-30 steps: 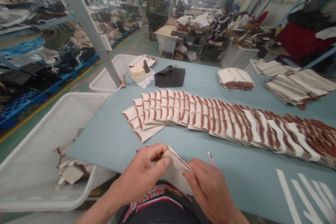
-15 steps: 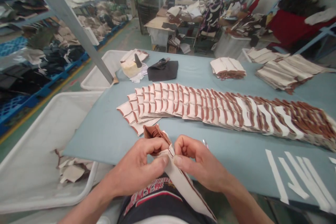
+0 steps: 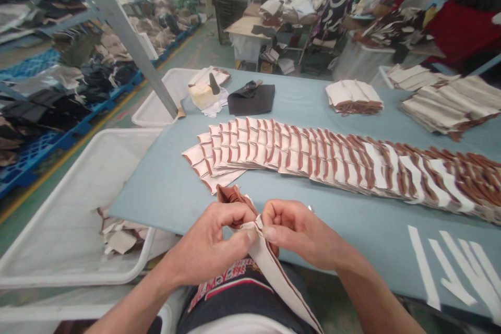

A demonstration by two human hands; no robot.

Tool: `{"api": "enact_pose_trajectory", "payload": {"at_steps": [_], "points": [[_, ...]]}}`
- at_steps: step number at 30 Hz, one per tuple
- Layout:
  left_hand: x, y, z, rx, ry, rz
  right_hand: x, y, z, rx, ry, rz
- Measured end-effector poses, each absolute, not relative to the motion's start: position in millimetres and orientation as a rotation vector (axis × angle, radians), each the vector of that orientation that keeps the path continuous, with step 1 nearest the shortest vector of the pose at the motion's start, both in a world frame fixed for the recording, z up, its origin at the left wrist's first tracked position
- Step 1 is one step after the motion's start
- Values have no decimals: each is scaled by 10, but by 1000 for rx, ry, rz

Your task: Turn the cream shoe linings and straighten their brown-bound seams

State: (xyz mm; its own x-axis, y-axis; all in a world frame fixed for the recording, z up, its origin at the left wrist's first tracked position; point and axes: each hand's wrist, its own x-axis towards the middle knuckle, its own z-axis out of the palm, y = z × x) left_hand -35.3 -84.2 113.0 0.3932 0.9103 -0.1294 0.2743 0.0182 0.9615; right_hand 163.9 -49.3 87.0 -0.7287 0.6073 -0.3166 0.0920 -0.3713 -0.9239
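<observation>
While both hands work close together just off the near edge of the tabletop [image 3: 164, 188], the grip on each side is narrow: thumb and forefinger of the left hand [image 3: 213, 237] pinch the cream-and-brown fabric piece [image 3: 274, 271], and the right hand [image 3: 303, 229] pinches it right beside them. With the two pinches meeting at one folded spot on its edge, handling is confined to that spot. A gathered brown part sticks up past the left fingers; the cream length hangs toward the lap.

Beyond, a long row of overlapping fabric pieces [image 3: 262, 146] runs from the left part of the tabletop to its right side. A metal tip [image 3: 311, 209] shows just past the right hand; what it belongs to is hidden. White strips [image 3: 422, 266] lie toward the near right corner, and a black cloth [image 3: 252, 102] lies near the far edge, left of centre.
</observation>
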Motion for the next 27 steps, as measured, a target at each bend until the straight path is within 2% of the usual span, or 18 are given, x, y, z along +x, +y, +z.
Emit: {"api": "enact_pose_trajectory", "payload": {"at_steps": [19,21,27], "points": [[-318,-904,1077,1485,1175,731,1640,-547,922,-1151,-1796,1846],[-305,-908,1067,1486,1187,742,1647,-566,943,-1159,-1872,1719],[-272,-929,1028,1553,1253,746,1691,-641,1022,-1075,-2229,1021]]}}
